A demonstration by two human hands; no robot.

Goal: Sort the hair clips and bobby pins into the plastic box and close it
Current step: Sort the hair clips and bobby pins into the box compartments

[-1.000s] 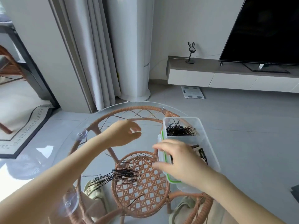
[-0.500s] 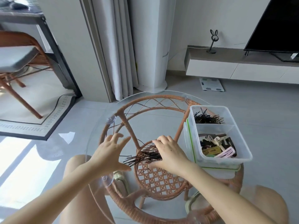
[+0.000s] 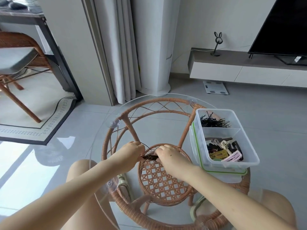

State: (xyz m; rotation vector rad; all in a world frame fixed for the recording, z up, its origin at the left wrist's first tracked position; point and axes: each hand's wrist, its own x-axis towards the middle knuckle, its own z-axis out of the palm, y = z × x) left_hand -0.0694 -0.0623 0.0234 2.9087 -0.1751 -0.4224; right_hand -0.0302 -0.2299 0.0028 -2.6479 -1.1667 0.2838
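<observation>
Black pins (image 3: 149,157), fanned loose on the table (image 3: 149,127) half a second ago, are now bunched between the left hand (image 3: 132,151) and right hand (image 3: 167,155), both pinching the bundle, so it looks ready to carry to the open box (image 3: 235,164) near the grip's right.

Bobby pins (image 3: 214,123) black. Plastic box (image 3: 232,164) clear, lid (image 3: 222,173) green-rimmed. Hair clips (image 3: 224,151) pink, yellow, black. Rattan shelf (image 3: 159,180) terracotta lattice weave. Rug (image 3: 49,123) grey, black border.
</observation>
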